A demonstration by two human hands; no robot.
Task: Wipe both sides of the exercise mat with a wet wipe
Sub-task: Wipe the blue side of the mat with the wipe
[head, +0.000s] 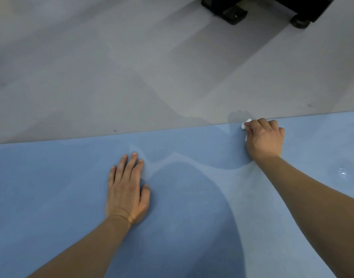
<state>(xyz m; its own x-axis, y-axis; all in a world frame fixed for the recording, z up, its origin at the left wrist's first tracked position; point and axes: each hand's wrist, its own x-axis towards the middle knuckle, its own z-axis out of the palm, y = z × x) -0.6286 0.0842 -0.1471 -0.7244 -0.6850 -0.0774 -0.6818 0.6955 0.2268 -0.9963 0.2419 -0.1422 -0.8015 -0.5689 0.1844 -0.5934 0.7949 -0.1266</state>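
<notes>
Blue foam, the exercise mat (71, 197) lies flat on a grey floor (112, 77), and the left hand (126, 189) rests on it palm down with fingers straight and spread, probably to pin it so it does not slide under the wiping. At the mat's far edge the right hand (265, 137) has its fingers curled round a bunched white wet wipe (244, 125), pressing it to the mat at the rim. Shadows of head and arms fall across mat and floor, a small glossy patch (342, 173) shows near the mat's right end, and black wheeled equipment (272, 9) stands well beyond.
</notes>
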